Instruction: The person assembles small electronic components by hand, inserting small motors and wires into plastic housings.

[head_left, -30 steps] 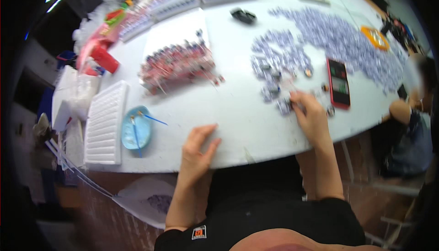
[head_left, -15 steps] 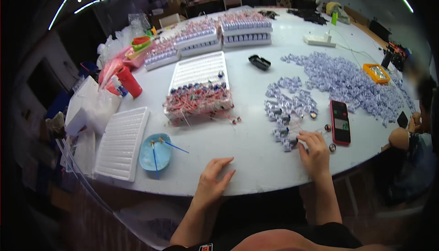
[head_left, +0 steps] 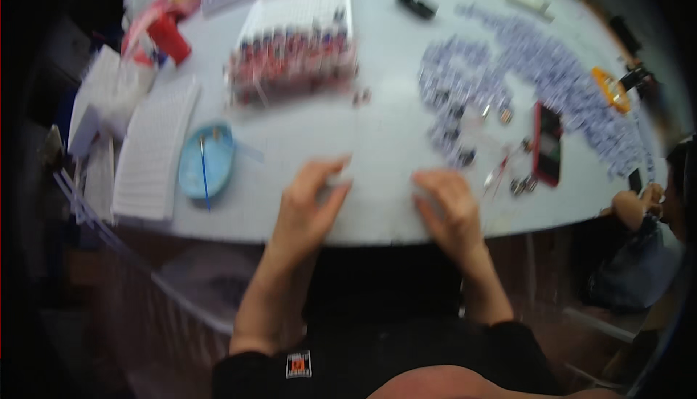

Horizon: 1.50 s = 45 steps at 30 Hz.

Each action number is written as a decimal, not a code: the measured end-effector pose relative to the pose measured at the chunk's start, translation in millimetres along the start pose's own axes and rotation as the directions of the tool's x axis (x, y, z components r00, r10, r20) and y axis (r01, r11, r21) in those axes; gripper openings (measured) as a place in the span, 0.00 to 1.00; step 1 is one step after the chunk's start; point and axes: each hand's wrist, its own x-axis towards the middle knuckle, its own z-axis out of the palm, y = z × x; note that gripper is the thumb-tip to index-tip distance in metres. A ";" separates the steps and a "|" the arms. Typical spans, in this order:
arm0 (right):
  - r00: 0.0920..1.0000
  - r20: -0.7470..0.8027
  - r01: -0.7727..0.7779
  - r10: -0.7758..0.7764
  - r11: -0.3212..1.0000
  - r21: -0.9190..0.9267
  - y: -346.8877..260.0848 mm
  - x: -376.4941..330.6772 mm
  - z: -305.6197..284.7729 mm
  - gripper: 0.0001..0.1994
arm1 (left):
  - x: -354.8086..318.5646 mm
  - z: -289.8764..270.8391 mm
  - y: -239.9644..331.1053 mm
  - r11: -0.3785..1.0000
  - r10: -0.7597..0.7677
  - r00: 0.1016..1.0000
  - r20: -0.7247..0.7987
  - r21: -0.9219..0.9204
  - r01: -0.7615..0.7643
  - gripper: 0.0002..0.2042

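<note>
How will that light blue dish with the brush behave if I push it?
The light blue dish would probably slide rather than roll, as it sits flat on the table. Its oval rim suggests stiffness. The blue brush, jutting past the rim, might slip out.

I count two hands of the person, one left hand [head_left: 311, 203] and one right hand [head_left: 451, 206]. There is one blue dish [head_left: 221, 163] with two brushes [head_left: 205, 177], one red container [head_left: 168, 39], one red-edged phone [head_left: 548, 143], one orange box [head_left: 601, 80] and one black object [head_left: 416, 5]. Two white foam trays [head_left: 152, 152] show clearly; others are cut at the upper edge. The small pale parts [head_left: 559, 72] are too many for counting.
</note>
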 end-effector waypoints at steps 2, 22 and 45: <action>1.000 -0.021 0.003 -0.004 0.997 -0.083 -9.3 5.4 -5.9 0.19 | 26.9 -9.8 19.2 0.990 0.137 0.990 -0.024 0.049 -0.136 0.15; 0.978 -0.195 0.060 -0.070 0.997 -0.057 2.1 -11.7 9.6 0.11 | 148.3 47.7 6.9 0.982 0.114 0.990 0.078 0.143 -0.125 0.13; 0.990 -0.139 0.008 -0.010 1.000 -0.014 0.5 -11.8 5.7 0.11 | 174.8 96.4 -25.2 0.842 0.217 0.905 0.365 0.399 -0.362 0.21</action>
